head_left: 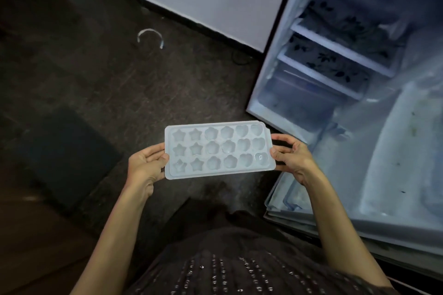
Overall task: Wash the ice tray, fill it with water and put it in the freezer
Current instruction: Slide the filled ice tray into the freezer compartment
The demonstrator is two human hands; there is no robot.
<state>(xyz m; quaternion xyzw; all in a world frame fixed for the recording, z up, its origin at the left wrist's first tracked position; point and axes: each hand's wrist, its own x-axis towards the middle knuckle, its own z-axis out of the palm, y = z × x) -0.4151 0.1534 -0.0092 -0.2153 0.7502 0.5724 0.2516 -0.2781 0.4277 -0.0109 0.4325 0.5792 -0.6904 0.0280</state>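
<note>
Centrally, ice tray [219, 150] held level over dark floor [100, 84]: left hand [147, 163] grips its 9 o'clock edge, right hand [288, 155] pinches its 3 o'clock edge. Open fridge [354, 84] at 2 o'clock, apart from tray. Floor open toward 10 o'clock. Water in moulds: cannot tell.

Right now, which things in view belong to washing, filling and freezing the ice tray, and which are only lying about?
Belong to the job:
- ice tray, held level
- left hand and right hand, each gripping one short end of it
- open fridge, beside the tray

Only lying about:
- dark mat on the floor
- curved pale object on the floor, too unclear to name
</note>
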